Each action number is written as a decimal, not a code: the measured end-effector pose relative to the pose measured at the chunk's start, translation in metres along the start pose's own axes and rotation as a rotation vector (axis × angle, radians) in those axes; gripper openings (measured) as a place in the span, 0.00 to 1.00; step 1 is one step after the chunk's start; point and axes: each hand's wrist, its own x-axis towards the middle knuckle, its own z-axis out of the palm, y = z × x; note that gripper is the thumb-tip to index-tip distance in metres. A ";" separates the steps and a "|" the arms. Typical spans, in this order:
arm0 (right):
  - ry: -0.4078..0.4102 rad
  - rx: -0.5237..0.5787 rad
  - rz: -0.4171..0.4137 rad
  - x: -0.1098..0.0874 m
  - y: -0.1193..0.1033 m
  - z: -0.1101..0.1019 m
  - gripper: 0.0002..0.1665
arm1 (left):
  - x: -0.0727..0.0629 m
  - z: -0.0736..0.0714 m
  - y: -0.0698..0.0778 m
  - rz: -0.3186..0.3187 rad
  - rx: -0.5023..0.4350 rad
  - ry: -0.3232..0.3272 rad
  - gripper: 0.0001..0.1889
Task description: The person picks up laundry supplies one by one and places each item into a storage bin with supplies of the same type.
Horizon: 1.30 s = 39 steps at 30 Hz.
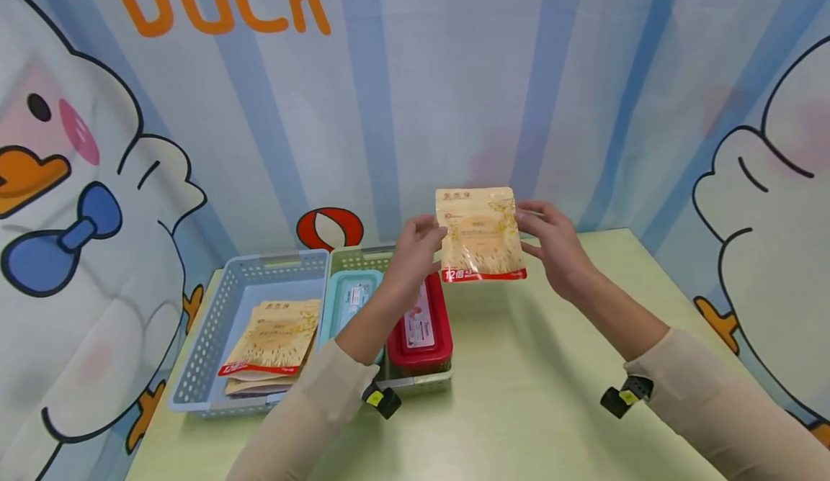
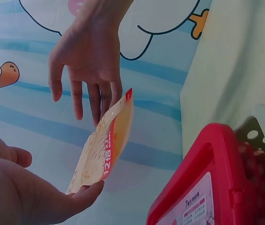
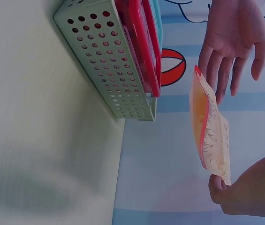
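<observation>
A beige stand-up pouch (image 1: 481, 235) with a red bottom band hangs in the air between my two hands, upright, its printed front facing the head camera. At its left edge are the fingers of my left hand (image 1: 411, 254). My right hand (image 1: 559, 250) supports the opposite edge with its fingertips. In the left wrist view, the right hand (image 2: 87, 56) has fairly straight fingers, its thumb apart from the pouch (image 2: 99, 145). The right wrist view shows the left hand (image 3: 235, 37) likewise extended, thumb off the pouch. Parts of the fingers are hidden behind it.
A blue basket (image 1: 194, 351) at left holds several similar pouches (image 1: 275, 333). Beside it, a green basket (image 1: 421, 384) holds a teal-lidded box (image 1: 337, 290) and a red-lidded box (image 1: 437, 330). A printed cloth (image 1: 447, 92) stands behind the pale table (image 1: 519, 409).
</observation>
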 end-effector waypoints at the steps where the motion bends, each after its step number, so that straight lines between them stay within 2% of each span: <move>1: -0.004 0.001 -0.001 0.000 0.000 0.001 0.38 | 0.000 -0.001 0.000 0.001 0.003 0.003 0.30; 9: -0.038 0.001 0.010 0.000 0.000 0.006 0.37 | -0.007 -0.010 0.006 -0.019 0.044 0.041 0.29; 17: -0.056 0.017 -0.001 -0.002 -0.005 0.011 0.39 | -0.013 -0.021 0.015 0.024 0.053 0.009 0.33; 24: -0.078 0.037 -0.025 -0.002 -0.007 0.020 0.38 | -0.012 -0.034 0.018 0.015 0.040 0.019 0.35; 29: -0.086 0.035 -0.041 -0.002 -0.008 0.026 0.36 | -0.015 -0.040 0.022 0.020 0.042 0.013 0.35; 39: -0.104 0.053 -0.053 -0.001 -0.013 0.036 0.36 | -0.022 -0.051 0.031 0.013 0.066 0.042 0.36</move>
